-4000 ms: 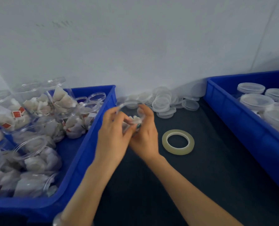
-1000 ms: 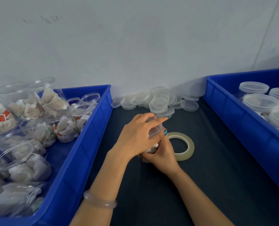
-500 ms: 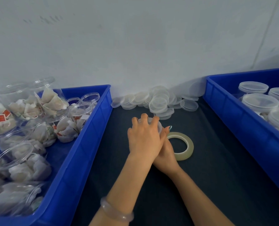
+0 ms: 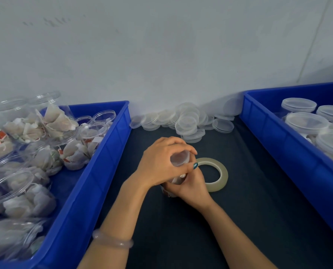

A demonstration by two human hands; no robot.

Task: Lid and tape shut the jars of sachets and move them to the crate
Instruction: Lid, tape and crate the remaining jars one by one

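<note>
Head view, the only one.

- Jar (image 4: 174,181) stands on the dark mat (image 4: 239,220), touching or just left of the tape roll (image 4: 216,188); mostly hidden by both hands.
- Right hand (image 4: 191,188) wraps the jar's body from the near side, fingers curled tight round it. Judged purpose: brace it against the mat.
- Left hand (image 4: 159,164) arches over the top, fingertips clenched round the lid (image 4: 180,159); looks like seating or pressing it home. Whether it is fully on, I cannot tell.
- Bracelet (image 4: 113,242) on the left wrist.
- Tape roll lies flat, within easy reach, presumably for the sealing step, not yet begun.
- Loose lids (image 4: 187,123) heaped beyond the roll, against the wall.
- Left crate (image 4: 107,152), well left of the roll: open jars (image 4: 91,131) of sachets, waiting.
- Right crate (image 4: 278,136), right of the roll: lidded jars (image 4: 305,123); likely destination.
- Path from roll to right crate: only the crate wall to lift over.
</note>
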